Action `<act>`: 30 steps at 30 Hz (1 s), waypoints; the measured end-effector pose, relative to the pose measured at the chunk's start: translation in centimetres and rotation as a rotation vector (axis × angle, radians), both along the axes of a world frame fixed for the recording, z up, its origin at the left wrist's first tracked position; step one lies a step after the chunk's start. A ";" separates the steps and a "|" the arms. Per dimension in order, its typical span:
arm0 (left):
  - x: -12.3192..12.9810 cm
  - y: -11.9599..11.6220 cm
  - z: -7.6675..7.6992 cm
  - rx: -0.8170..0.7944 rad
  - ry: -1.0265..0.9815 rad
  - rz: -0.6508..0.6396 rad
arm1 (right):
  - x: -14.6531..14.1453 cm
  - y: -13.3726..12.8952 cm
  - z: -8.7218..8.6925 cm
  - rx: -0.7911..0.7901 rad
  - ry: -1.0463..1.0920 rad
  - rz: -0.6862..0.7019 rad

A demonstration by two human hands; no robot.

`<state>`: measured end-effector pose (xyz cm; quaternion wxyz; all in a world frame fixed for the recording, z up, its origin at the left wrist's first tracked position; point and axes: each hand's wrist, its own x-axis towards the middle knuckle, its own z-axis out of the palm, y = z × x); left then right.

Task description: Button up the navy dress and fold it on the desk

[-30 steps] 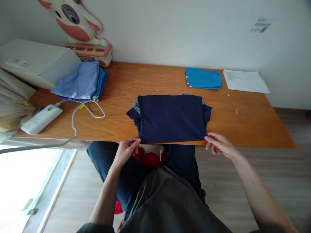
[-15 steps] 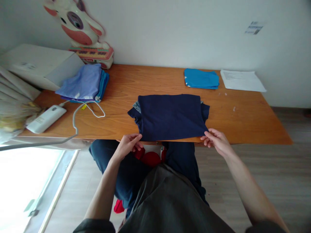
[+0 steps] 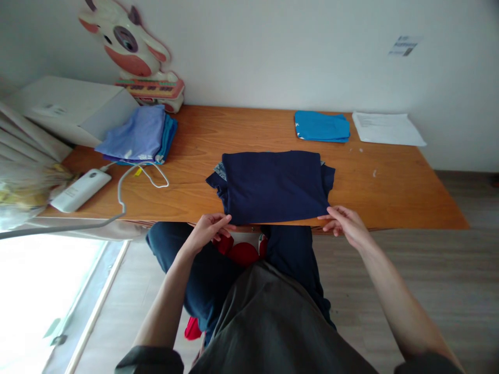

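A dark navy T-shirt (image 3: pixel 275 187) lies folded at the table's near edge, its short sleeves poking out on both sides. Small grey patterned patches show beside the sleeves. At its near left corner, my left hand (image 3: pixel 210 230) pinches the cloth between thumb and fingers. My right hand (image 3: pixel 346 224) is closed on the near right corner in the same way, its lower fingers under the hem. The shirt's near edge stretches between both hands, along the front of the table.
Folded blue cloth (image 3: pixel 323 126) and white papers (image 3: pixel 385 129) lie at the back right of the wooden table (image 3: pixel 234 130). To the left are stacked folded clothes (image 3: pixel 134 135), a white power bank (image 3: pixel 81 190), a cable (image 3: pixel 120 192), a white box (image 3: pixel 74 104) and a cow toy keyboard (image 3: pixel 154 89).
Both hands stay at the shirt's near corners with almost no movement. The near edge has shifted very slightly away from me, and the view has moved a little.
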<state>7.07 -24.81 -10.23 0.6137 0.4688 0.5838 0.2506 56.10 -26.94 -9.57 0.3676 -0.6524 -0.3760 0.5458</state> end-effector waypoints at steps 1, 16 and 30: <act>0.1 0.2 0.0 0.014 0.009 0.016 | -0.2 0.1 0.0 0.009 -0.010 -0.009; -0.9 1.3 1.2 0.182 0.194 0.119 | -0.2 -0.1 -0.4 0.084 0.044 -0.081; -2.3 2.9 2.2 0.232 0.387 -0.084 | 1.8 0.2 1.0 0.003 -0.226 0.274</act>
